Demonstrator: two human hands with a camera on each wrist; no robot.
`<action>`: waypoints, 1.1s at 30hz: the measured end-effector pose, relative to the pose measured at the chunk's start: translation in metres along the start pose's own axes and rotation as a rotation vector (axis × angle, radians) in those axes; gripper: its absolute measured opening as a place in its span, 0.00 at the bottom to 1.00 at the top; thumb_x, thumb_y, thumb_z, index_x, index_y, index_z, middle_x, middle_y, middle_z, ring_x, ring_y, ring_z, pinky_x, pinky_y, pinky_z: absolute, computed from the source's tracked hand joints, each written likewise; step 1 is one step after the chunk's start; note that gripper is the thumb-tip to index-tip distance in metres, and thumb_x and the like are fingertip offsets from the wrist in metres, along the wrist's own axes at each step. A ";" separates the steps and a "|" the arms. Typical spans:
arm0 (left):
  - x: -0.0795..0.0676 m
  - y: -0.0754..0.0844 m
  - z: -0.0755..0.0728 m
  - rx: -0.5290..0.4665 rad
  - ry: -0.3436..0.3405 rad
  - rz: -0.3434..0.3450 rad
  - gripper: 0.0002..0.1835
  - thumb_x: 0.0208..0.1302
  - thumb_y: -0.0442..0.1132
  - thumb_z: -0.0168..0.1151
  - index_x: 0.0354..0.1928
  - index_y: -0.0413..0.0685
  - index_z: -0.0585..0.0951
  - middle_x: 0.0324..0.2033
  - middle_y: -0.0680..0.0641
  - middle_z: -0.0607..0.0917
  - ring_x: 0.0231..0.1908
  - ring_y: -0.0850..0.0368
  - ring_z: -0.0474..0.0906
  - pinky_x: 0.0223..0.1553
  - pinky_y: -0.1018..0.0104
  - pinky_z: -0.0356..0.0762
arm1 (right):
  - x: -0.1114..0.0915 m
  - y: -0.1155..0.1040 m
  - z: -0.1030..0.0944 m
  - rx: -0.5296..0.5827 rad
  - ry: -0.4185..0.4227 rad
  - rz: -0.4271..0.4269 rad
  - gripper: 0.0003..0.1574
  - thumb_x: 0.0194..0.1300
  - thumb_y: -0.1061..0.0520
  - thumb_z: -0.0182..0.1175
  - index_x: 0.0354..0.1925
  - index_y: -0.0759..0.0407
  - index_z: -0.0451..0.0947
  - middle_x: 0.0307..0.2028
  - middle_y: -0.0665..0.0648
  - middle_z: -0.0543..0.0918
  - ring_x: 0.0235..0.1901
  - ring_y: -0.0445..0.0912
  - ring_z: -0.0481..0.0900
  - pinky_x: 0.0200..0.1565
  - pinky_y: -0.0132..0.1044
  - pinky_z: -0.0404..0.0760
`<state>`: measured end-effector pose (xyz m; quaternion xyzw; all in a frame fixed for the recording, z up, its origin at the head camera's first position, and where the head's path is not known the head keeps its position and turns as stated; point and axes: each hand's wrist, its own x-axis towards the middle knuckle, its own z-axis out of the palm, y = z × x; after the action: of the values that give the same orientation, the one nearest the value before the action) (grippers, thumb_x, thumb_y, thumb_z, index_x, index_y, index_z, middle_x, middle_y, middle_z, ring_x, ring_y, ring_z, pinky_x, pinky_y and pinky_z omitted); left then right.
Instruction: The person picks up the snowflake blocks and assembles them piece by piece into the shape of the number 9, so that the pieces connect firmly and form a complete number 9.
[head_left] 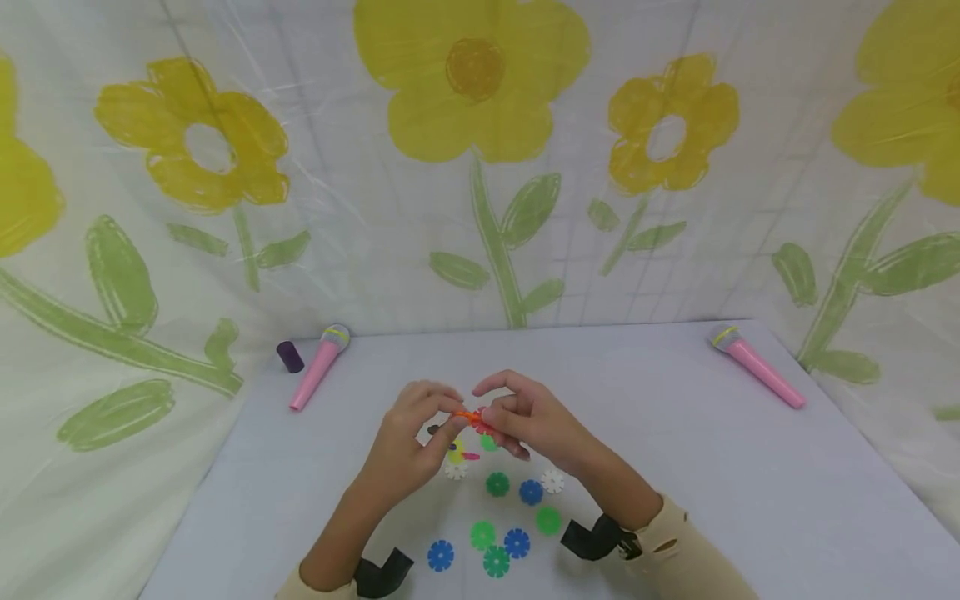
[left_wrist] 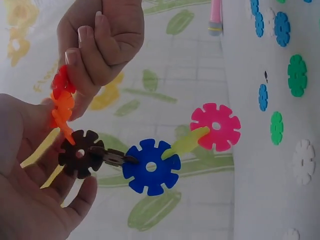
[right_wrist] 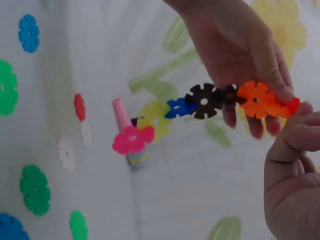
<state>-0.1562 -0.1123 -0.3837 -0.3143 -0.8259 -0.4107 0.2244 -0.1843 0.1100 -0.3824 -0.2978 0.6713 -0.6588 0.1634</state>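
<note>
A chain of slotted plastic discs hangs between the hands. From one end it runs pink (left_wrist: pixel 216 127), yellow (right_wrist: pixel 154 120), blue (left_wrist: pixel 151 167), dark brown (right_wrist: pixel 204 101), then orange (right_wrist: pixel 256 99), ending in red (left_wrist: pixel 63 81). My left hand (head_left: pixel 411 440) pinches the orange part between thumb and fingers, and the dark and blue discs trail down beneath that hand. With thumb and fingertips, my right hand (head_left: pixel 536 418) pinches the red disc at the chain's end, its other fingers curled. Both hands meet close together above the table.
Loose discs lie on the white table below the hands, among them green (head_left: pixel 497 562), blue (head_left: pixel 440 556) and white (head_left: pixel 552 481). Two pink toy microphones (head_left: pixel 318 371) lie toward the back corners. Beside the left one is a dark purple cylinder (head_left: pixel 290 357). A flower-painted sheet (head_left: pixel 337 275) hangs behind.
</note>
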 end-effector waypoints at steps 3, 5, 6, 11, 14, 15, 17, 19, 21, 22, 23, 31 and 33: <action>-0.001 0.001 -0.002 -0.056 -0.083 -0.063 0.06 0.68 0.36 0.66 0.45 0.50 0.82 0.45 0.55 0.84 0.46 0.60 0.79 0.39 0.66 0.83 | 0.000 0.000 -0.001 0.039 -0.005 0.010 0.18 0.75 0.58 0.56 0.60 0.59 0.70 0.22 0.59 0.76 0.16 0.46 0.68 0.19 0.30 0.72; -0.001 0.000 -0.003 -0.091 -0.128 -0.099 0.06 0.70 0.37 0.63 0.47 0.51 0.79 0.41 0.56 0.84 0.40 0.62 0.80 0.38 0.66 0.83 | 0.000 0.001 -0.002 0.062 -0.004 0.026 0.18 0.76 0.57 0.56 0.61 0.59 0.69 0.22 0.58 0.75 0.16 0.46 0.68 0.19 0.30 0.72; -0.001 0.000 -0.003 -0.111 -0.143 -0.111 0.06 0.71 0.36 0.62 0.47 0.50 0.78 0.39 0.57 0.83 0.36 0.62 0.80 0.36 0.67 0.83 | 0.000 0.001 -0.002 0.078 -0.001 0.032 0.19 0.76 0.57 0.56 0.61 0.60 0.69 0.23 0.58 0.75 0.16 0.46 0.68 0.19 0.30 0.71; -0.001 -0.003 -0.011 -0.272 -0.146 -0.155 0.04 0.76 0.32 0.52 0.49 0.44 0.71 0.32 0.48 0.77 0.29 0.54 0.77 0.32 0.65 0.82 | 0.000 -0.001 -0.006 0.113 0.036 0.065 0.19 0.76 0.54 0.55 0.60 0.59 0.70 0.24 0.58 0.74 0.18 0.46 0.68 0.20 0.30 0.70; 0.000 -0.005 -0.020 -0.372 -0.091 -0.226 0.04 0.78 0.32 0.46 0.50 0.41 0.68 0.30 0.44 0.75 0.27 0.54 0.76 0.27 0.66 0.80 | 0.004 0.003 -0.009 0.058 0.038 0.068 0.16 0.77 0.54 0.54 0.58 0.59 0.72 0.24 0.60 0.73 0.19 0.48 0.68 0.20 0.31 0.71; 0.000 -0.005 -0.023 -0.393 -0.066 -0.255 0.04 0.79 0.33 0.45 0.50 0.41 0.67 0.29 0.43 0.74 0.27 0.54 0.75 0.25 0.66 0.79 | 0.006 0.006 -0.009 0.019 0.026 0.067 0.15 0.77 0.54 0.54 0.57 0.59 0.73 0.24 0.61 0.73 0.19 0.48 0.68 0.21 0.31 0.71; 0.000 -0.006 -0.030 -0.404 -0.020 -0.295 0.05 0.80 0.34 0.44 0.50 0.40 0.67 0.27 0.42 0.72 0.25 0.54 0.74 0.22 0.67 0.76 | 0.010 0.013 -0.007 -0.084 -0.024 0.068 0.12 0.77 0.57 0.53 0.54 0.60 0.74 0.25 0.64 0.75 0.19 0.50 0.70 0.22 0.31 0.73; 0.001 -0.007 -0.035 -0.406 0.011 -0.307 0.06 0.80 0.35 0.45 0.50 0.38 0.68 0.26 0.42 0.71 0.22 0.54 0.72 0.20 0.68 0.74 | 0.017 0.022 -0.002 -0.210 -0.096 0.086 0.10 0.76 0.59 0.54 0.52 0.58 0.76 0.28 0.62 0.79 0.20 0.50 0.73 0.23 0.32 0.75; 0.001 -0.008 -0.040 -0.417 0.029 -0.297 0.06 0.79 0.34 0.46 0.48 0.37 0.69 0.24 0.42 0.71 0.19 0.54 0.69 0.19 0.68 0.73 | 0.026 0.032 0.006 -0.324 -0.174 0.105 0.09 0.74 0.59 0.56 0.50 0.56 0.78 0.31 0.59 0.82 0.24 0.48 0.76 0.27 0.33 0.78; 0.001 -0.009 -0.042 -0.428 0.028 -0.283 0.05 0.79 0.33 0.46 0.47 0.37 0.69 0.23 0.43 0.70 0.17 0.54 0.68 0.18 0.69 0.72 | 0.031 0.036 0.012 -0.373 -0.209 0.112 0.09 0.74 0.60 0.56 0.50 0.56 0.79 0.33 0.57 0.83 0.26 0.47 0.78 0.29 0.33 0.80; 0.001 -0.010 -0.043 -0.437 0.025 -0.269 0.04 0.78 0.32 0.47 0.46 0.37 0.70 0.23 0.44 0.70 0.15 0.54 0.66 0.17 0.69 0.72 | 0.037 0.041 0.018 -0.423 -0.239 0.116 0.08 0.73 0.60 0.58 0.49 0.55 0.79 0.33 0.53 0.83 0.27 0.45 0.79 0.30 0.33 0.81; -0.002 -0.015 -0.041 -0.355 -0.072 -0.262 0.16 0.61 0.33 0.70 0.48 0.49 0.77 0.31 0.50 0.77 0.27 0.55 0.76 0.29 0.67 0.81 | 0.082 0.075 0.065 -0.745 -0.319 0.112 0.18 0.64 0.57 0.69 0.49 0.50 0.74 0.36 0.42 0.78 0.33 0.34 0.76 0.39 0.23 0.78; -0.001 -0.014 -0.040 -0.324 -0.082 -0.263 0.19 0.58 0.34 0.73 0.50 0.51 0.77 0.32 0.50 0.78 0.30 0.54 0.77 0.33 0.66 0.82 | 0.087 0.075 0.073 -0.772 -0.316 0.157 0.23 0.61 0.57 0.71 0.50 0.50 0.73 0.36 0.43 0.76 0.33 0.34 0.75 0.39 0.22 0.78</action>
<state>-0.1609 -0.1520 -0.3696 -0.2521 -0.7914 -0.5509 0.0817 -0.2201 -0.0040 -0.4468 -0.3824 0.8562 -0.2908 0.1903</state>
